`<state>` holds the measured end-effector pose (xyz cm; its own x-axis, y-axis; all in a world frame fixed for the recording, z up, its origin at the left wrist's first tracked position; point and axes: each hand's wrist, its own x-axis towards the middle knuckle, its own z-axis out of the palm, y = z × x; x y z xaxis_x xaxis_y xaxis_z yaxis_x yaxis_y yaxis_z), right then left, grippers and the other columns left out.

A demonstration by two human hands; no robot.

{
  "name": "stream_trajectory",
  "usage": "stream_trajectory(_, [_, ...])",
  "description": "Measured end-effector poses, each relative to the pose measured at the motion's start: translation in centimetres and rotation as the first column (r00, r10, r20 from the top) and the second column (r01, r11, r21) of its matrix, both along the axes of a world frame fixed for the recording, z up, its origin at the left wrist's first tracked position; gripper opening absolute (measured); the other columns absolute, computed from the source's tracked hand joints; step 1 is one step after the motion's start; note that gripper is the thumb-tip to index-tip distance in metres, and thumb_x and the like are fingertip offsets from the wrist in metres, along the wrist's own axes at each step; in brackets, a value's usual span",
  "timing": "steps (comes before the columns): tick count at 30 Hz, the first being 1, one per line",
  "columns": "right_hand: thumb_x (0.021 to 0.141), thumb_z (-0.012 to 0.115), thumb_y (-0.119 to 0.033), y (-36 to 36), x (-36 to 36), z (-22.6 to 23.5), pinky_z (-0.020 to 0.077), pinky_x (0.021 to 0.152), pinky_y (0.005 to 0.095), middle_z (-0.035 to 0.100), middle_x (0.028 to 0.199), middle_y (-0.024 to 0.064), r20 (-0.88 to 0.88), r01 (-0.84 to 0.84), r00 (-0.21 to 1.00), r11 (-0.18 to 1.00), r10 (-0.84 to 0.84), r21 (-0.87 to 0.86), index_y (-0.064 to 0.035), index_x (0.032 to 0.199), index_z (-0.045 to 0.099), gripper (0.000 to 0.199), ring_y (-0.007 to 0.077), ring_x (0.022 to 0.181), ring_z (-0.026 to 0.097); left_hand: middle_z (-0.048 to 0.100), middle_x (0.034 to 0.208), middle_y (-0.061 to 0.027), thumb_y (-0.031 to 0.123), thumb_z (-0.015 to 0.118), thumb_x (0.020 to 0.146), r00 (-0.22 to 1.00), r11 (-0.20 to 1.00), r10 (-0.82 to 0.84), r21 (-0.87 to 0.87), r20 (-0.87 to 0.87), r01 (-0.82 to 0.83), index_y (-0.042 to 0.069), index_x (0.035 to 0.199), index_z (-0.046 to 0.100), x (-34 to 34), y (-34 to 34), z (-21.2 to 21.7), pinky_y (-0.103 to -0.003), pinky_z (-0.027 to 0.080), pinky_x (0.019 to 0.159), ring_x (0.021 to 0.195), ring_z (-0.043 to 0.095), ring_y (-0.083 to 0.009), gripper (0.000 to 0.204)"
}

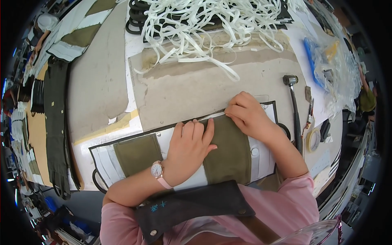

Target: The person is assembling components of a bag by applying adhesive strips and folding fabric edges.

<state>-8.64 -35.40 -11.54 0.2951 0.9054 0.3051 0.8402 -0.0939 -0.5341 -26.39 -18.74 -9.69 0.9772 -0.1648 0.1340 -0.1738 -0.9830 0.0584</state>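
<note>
A white and olive-green fabric panel (226,151) with dark edging lies in front of me, with round snaps and dark loops at its ends. My left hand (187,143) rests on it, fingers stretched toward the far edge and thumb apart. A narrow white strip (218,114) runs along that edge between my hands. At the strip's right end, my right hand (250,116) is closed in a pinch, its fingertips partly hidden. A dark fabric flap (196,204) with snaps hangs between my forearms and my body.
A tangled heap of white tape (212,28) covers the far table. To the right lie a hammer (295,106), a tape roll (313,140), thin tools and a clear plastic bag (339,77). Long dark fabric pieces (56,122) are stacked at left.
</note>
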Motion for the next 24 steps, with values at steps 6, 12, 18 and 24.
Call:
stream_trajectory(6, [0.077,0.069,0.002,0.6,-0.3,0.9,0.0429,0.081,0.0395,0.055,0.097,0.0088,-0.076,0.072,0.994,0.996,-0.077,-0.058,-0.0058,0.095,0.062,0.021,0.0295,0.094,0.053,0.047,0.095,-0.0096,0.042,0.069,0.081,0.999,0.999,0.005,-0.032,-0.043,-0.006,0.006,0.135,0.055,0.3,0.1,0.2,-0.039,0.042,0.085,0.089,0.047,-0.0259,0.067])
stream_trajectory(12, [0.078,0.066,0.002,1.9,-0.8,0.9,0.0381,0.087,0.0406,0.055,0.098,0.0074,-0.109,0.015,0.993,0.989,-0.032,-0.15,-0.0074,0.097,0.06,0.022,0.0289,0.098,0.051,0.047,0.093,-0.0086,0.037,0.071,0.081,0.999,0.993,-0.013,-0.117,-0.046,0.007,0.008,0.135,0.057,0.5,0.9,0.4,-0.038,0.042,0.083,0.088,0.047,-0.0249,0.063])
stream_trajectory(18, [0.077,0.065,0.005,1.5,0.1,0.2,0.0401,0.085,0.0404,0.054,0.094,0.0071,-0.181,-0.066,0.982,0.991,0.045,-0.114,-0.007,0.091,0.06,0.018,0.0291,0.092,0.05,0.052,0.099,-0.0089,0.032,0.072,0.08,0.998,0.983,-0.036,-0.184,-0.06,0.024,0.005,0.131,0.058,0.3,1.6,0.9,-0.038,0.044,0.085,0.093,0.052,-0.0246,0.059])
stream_trajectory(24, [0.073,0.065,0.005,1.0,-0.7,0.5,0.0436,0.081,0.0393,0.055,0.094,0.0083,0.066,-0.131,0.989,0.989,0.136,-0.075,-0.0049,0.091,0.062,0.02,0.0299,0.092,0.052,0.054,0.1,-0.0091,0.025,0.071,0.08,0.999,0.993,-0.002,-0.119,-0.052,-0.004,-0.003,0.126,0.058,0.0,1.3,0.6,-0.038,0.044,0.085,0.094,0.054,-0.0248,0.056])
